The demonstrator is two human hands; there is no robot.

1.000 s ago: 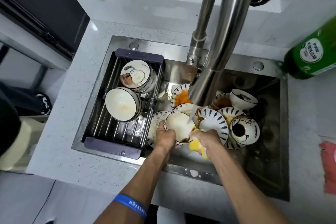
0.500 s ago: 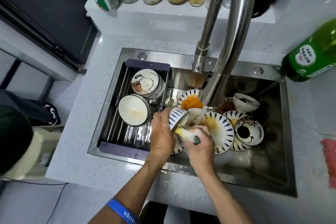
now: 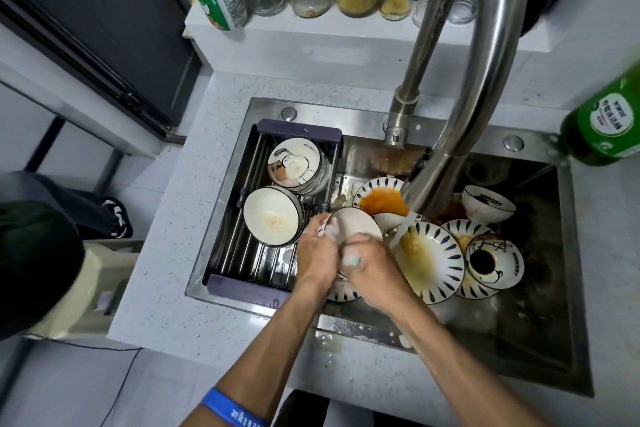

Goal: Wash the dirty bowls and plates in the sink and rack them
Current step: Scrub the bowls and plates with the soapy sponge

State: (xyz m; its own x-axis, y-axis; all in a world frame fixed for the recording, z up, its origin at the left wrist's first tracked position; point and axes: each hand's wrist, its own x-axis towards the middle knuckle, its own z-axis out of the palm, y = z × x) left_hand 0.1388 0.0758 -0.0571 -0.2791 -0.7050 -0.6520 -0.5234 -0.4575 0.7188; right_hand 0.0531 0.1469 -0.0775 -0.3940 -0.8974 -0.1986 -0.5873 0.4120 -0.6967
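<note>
While left hand [image 3: 317,253] grips the bowl [image 3: 355,225], right hand's [image 3: 372,270] curled fingers hide their hold

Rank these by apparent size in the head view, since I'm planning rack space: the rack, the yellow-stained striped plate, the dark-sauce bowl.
1. Rack, clearly largest.
2. Striped plate.
3. Dark-sauce bowl, smallest, though wide-angle distortion may shrink it.

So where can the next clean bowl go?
In the rack: its near bars are bare, between the white bowl and the near purple end. The sink is bare at its near right; around the striped plate it's crowded.
</note>
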